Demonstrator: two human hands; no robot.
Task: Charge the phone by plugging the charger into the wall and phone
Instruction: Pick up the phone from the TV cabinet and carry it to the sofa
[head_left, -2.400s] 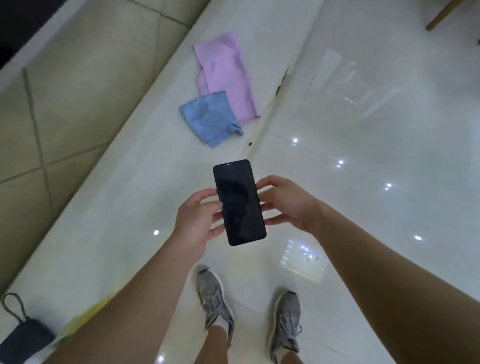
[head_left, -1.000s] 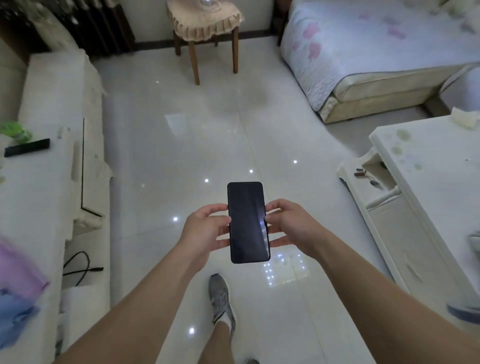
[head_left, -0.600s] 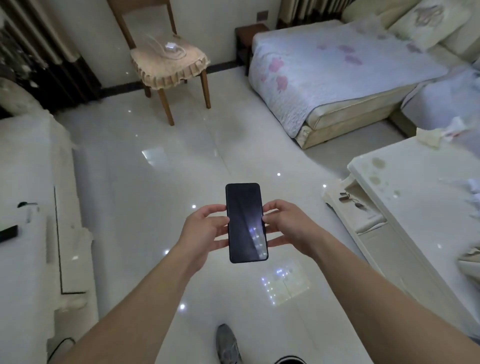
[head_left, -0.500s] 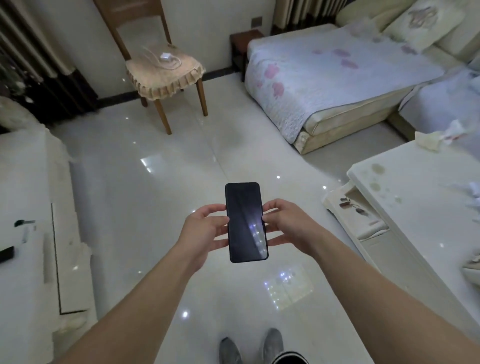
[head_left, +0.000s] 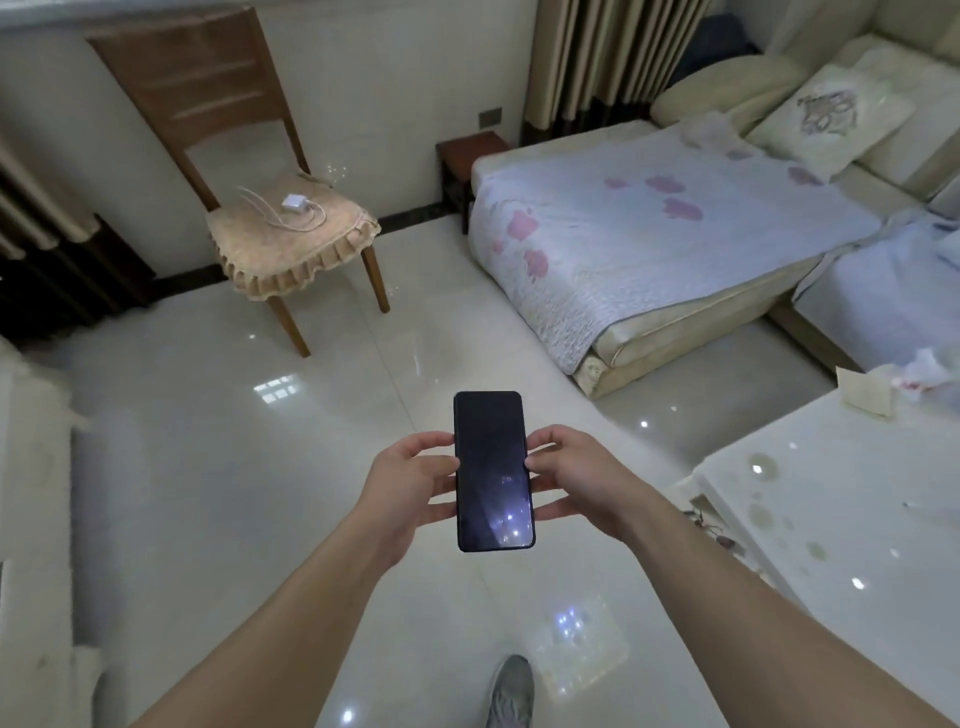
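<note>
A black phone (head_left: 492, 467) with a dark screen is held flat in front of me, screen up. My left hand (head_left: 410, 483) grips its left edge and my right hand (head_left: 571, 475) grips its right edge. Across the room, a white charger (head_left: 294, 201) with its white cable looped beside it lies on the cushioned seat of a wooden chair (head_left: 291, 234). A wall socket plate (head_left: 490, 117) sits on the far wall, between the chair and the curtain.
A bed (head_left: 649, 228) with a flowered cover fills the right. A small dark bedside table (head_left: 465, 156) stands by the wall. A white table (head_left: 841, 519) is at near right and white furniture (head_left: 31, 493) at left. Glossy tiled floor (head_left: 234, 441) lies between.
The view swung from the white counter with cloths to the room and came closer to the chair with the charger. Both hands keep the same hold on the phone.
</note>
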